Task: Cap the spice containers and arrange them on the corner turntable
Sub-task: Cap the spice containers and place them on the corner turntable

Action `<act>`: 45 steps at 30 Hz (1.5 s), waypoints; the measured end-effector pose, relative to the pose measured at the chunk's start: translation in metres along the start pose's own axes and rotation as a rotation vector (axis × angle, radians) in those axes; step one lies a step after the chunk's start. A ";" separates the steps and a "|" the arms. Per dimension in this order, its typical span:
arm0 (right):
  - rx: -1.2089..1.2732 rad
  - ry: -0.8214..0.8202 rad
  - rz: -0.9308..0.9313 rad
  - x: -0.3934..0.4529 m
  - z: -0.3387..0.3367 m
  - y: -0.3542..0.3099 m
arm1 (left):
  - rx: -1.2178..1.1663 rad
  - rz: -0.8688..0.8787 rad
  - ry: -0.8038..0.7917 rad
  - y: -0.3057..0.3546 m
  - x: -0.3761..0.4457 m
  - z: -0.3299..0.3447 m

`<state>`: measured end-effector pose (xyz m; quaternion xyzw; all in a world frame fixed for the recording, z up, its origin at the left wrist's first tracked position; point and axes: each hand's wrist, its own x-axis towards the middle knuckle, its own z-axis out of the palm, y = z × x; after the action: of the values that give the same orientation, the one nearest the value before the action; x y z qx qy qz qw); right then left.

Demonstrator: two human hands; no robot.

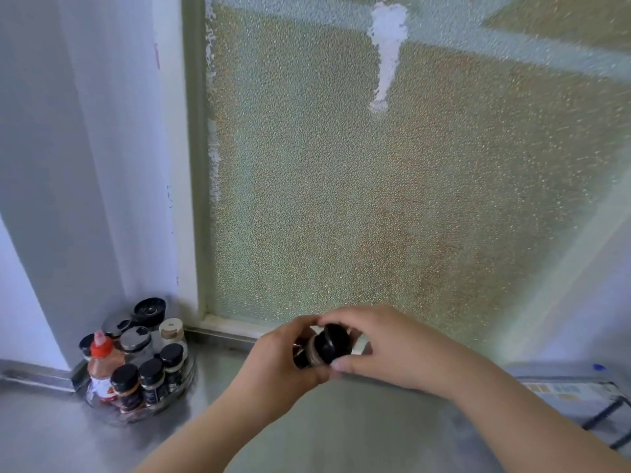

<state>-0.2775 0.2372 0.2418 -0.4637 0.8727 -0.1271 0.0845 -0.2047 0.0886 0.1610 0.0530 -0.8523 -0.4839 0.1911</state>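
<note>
My left hand point(278, 356) grips a small spice jar point(309, 353) held tilted above the counter, most of its body hidden by my fingers. My right hand point(382, 343) wraps its fingers and thumb round the jar's black cap point(333, 343). In the left corner stands the clear turntable point(186, 378), crowded with several capped spice jars point(150, 378), black-lidded ones in front, silver-lidded and a white-lidded one behind, plus a bottle with a red cap point(100, 349).
The grey counter point(341, 428) runs under my arms. A frosted glass window point(392, 182) with a sill fills the back wall. At the right edge lies a flat object with a dark frame point(587, 401).
</note>
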 end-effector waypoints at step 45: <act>0.169 0.108 -0.230 0.211 0.123 -0.100 | 0.219 -0.397 0.272 -0.153 -0.027 -0.148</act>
<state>-0.2833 -0.0098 0.1485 -0.5443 0.8034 -0.2337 0.0610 -0.1382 -0.1037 0.0927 0.3040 -0.8392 -0.4051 0.1981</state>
